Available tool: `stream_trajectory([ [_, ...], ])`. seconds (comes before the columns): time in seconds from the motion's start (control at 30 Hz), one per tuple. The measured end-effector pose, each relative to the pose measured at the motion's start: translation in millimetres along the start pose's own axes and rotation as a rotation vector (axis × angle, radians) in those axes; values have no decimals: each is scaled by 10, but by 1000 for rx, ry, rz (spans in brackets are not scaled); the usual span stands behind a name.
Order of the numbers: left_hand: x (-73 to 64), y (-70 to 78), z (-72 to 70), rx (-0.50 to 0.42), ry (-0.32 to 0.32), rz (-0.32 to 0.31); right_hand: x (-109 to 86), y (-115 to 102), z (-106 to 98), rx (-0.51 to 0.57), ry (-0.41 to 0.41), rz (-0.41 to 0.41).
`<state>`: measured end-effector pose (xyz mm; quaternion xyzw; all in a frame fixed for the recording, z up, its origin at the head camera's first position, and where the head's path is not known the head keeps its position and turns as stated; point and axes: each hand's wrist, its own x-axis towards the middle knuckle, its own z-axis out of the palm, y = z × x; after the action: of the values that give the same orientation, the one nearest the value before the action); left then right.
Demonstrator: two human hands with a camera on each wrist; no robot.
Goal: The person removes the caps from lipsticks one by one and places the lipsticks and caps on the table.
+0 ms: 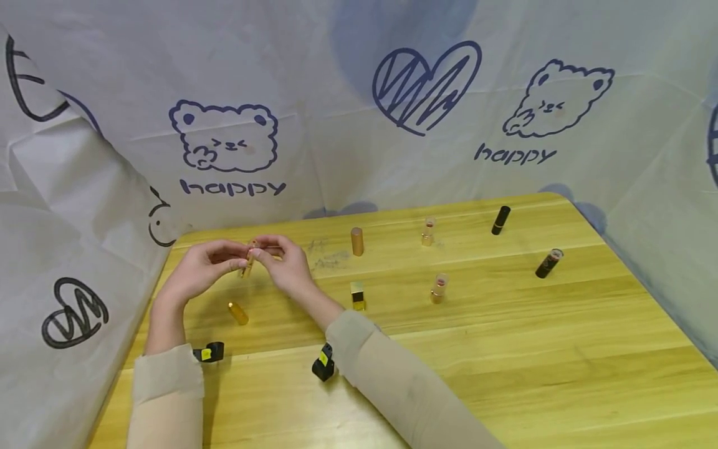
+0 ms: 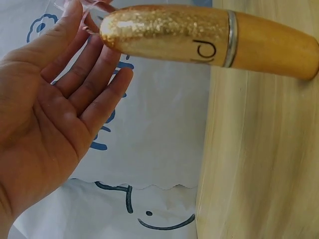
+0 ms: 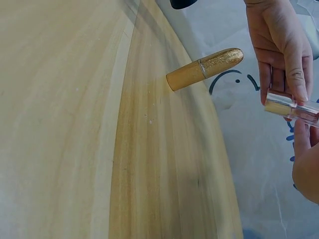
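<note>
Both hands meet over the table's left part, around one lipstick (image 3: 279, 103) with a shiny gold base and a clear upper part. My left hand (image 1: 193, 268) pinches it from the left with thumb and fingertips. From the other side my right hand (image 1: 287, 265) grips it too, thumb against the clear part. Fingers hide some of the tube. Below the hands stands a gold bullet-shaped lipstick (image 1: 238, 313), untouched; it looms large in the left wrist view, with a glittery cap (image 2: 164, 35) and a silver ring.
On the wooden table (image 1: 505, 374) stand a copper tube (image 1: 357, 242), a square gold-and-black tube (image 1: 357, 296), two clear-capped lipsticks (image 1: 428, 232) and two black tubes (image 1: 501, 220). A white printed cloth (image 1: 325, 156) hangs along the back and sides.
</note>
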<state>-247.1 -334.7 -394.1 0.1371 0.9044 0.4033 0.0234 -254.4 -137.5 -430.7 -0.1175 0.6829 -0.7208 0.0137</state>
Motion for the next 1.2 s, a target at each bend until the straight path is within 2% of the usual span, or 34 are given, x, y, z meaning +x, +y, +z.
stream_trajectory([
  [0.23, -5, 9, -6, 1, 2, -22, 13, 4, 13, 130, 23, -44],
  [0.47, 3, 8, -1, 22, 18, 3, 19, -11, 30, 189, 27, 20],
  [0.6, 5, 18, 11, 12, 11, 5, 12, -27, 31, 185, 36, 80],
  [0.7, -2, 34, 17, 6, 11, 0, 4, -29, 32, 164, 41, 93],
  [0.93, -17, 25, 25, 17, 33, 11, -13, -10, 34, 160, 31, 82],
  [1.2, -4, 8, 40, 11, 37, 38, -31, -6, 17, 102, 25, 41],
])
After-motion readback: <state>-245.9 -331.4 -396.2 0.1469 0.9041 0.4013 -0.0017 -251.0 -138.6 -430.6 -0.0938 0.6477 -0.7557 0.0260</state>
